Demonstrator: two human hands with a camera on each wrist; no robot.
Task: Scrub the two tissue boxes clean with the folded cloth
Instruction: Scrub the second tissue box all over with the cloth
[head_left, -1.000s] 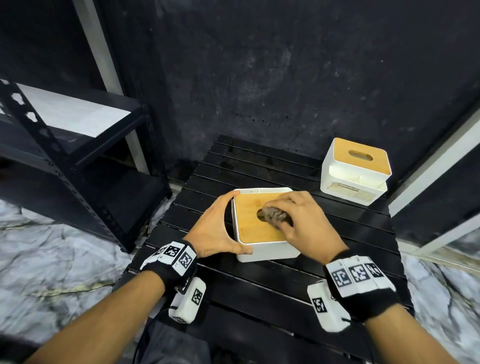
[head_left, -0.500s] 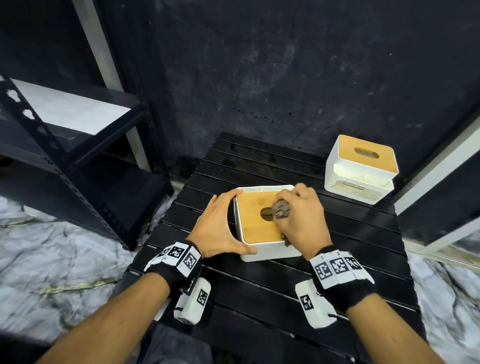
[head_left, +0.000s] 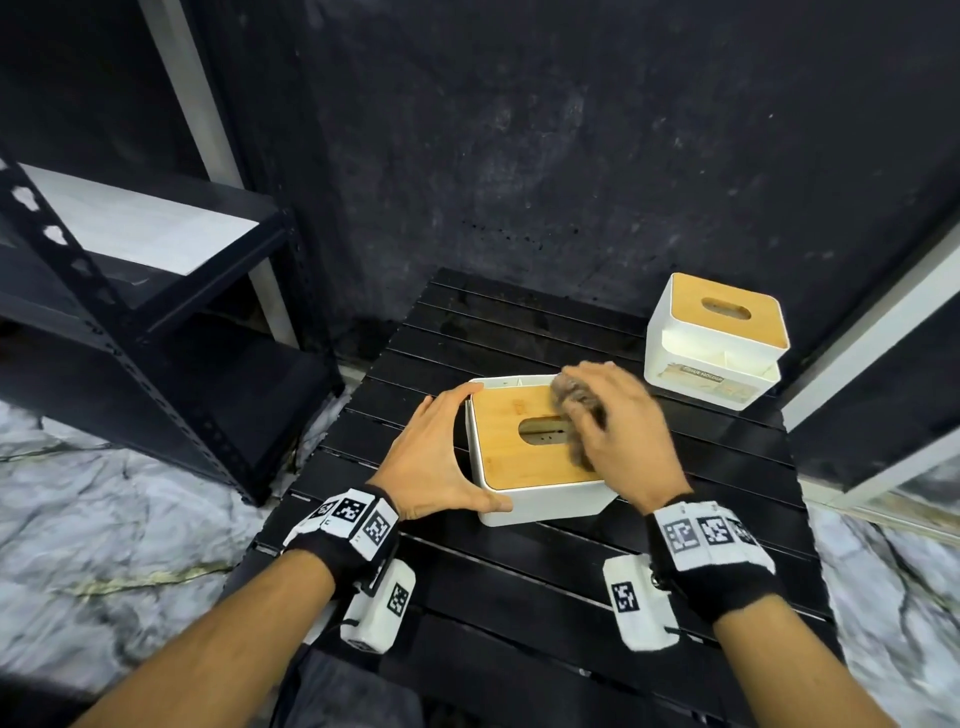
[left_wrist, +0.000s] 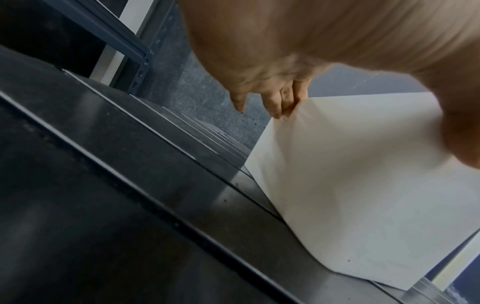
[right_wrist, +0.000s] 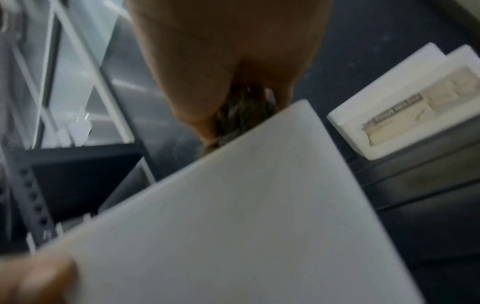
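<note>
I saw bare forearms with a black wristband (head_left: 345, 553) on the left wrist and another black wristband (head_left: 724, 577) on the right. White panels printed with black square markers wrapped each band. Below each wrist hung a white camera housing (head_left: 382, 608) bearing one more marker, with thin dark cable alongside.
</note>
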